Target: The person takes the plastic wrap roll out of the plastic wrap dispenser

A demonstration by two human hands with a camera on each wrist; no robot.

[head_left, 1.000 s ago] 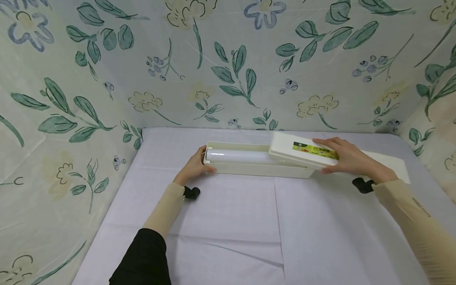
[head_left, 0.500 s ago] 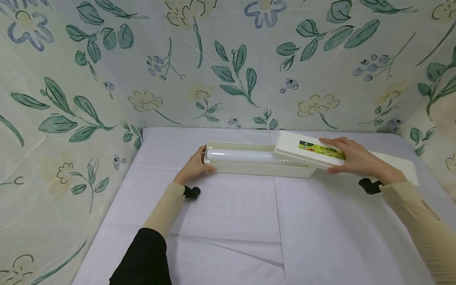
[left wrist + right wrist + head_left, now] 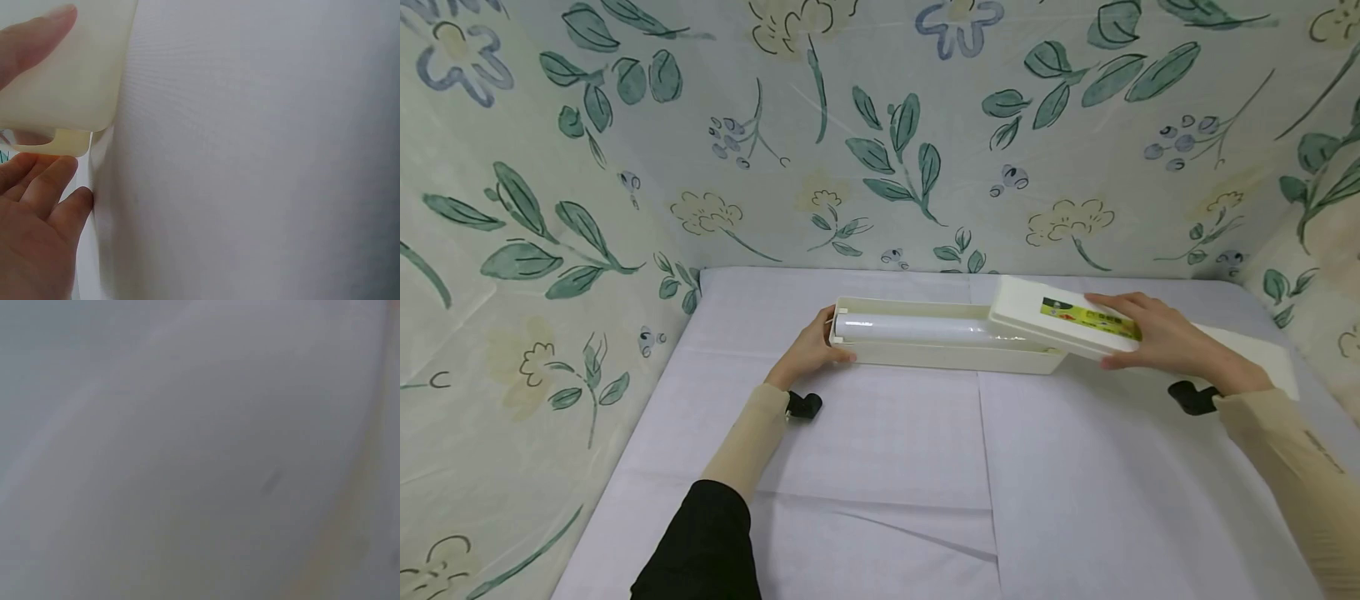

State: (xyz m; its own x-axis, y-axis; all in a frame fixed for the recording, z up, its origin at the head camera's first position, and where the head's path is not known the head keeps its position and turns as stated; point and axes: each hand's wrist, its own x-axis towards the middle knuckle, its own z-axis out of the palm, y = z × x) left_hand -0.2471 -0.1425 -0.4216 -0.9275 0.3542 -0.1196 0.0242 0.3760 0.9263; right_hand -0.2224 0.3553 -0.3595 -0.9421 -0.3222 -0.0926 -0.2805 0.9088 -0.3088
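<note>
A long cream cling film dispenser box (image 3: 940,357) lies at the back of the table with its top off on the left. Inside it shows a shiny roll of cling film (image 3: 910,327). My left hand (image 3: 805,350) grips the box's left end, thumb on the front wall and fingers round the end; the left wrist view shows the box end (image 3: 69,87) close up. My right hand (image 3: 1172,342) holds the long white lid (image 3: 1026,310) across its width, over a yellow-green label. Slanted, the lid overlaps the box's right end. A blurred pale surface (image 3: 200,450) fills the right wrist view.
A white cloth (image 3: 880,467) with fold creases covers the table. Behind it and at both sides hangs a flower-print curtain (image 3: 880,150). Black wrist cameras (image 3: 805,406) sit under both wrists.
My right hand has drawn the lid to the right, uncovering more of the roll. My left hand and the box have stayed in place.
</note>
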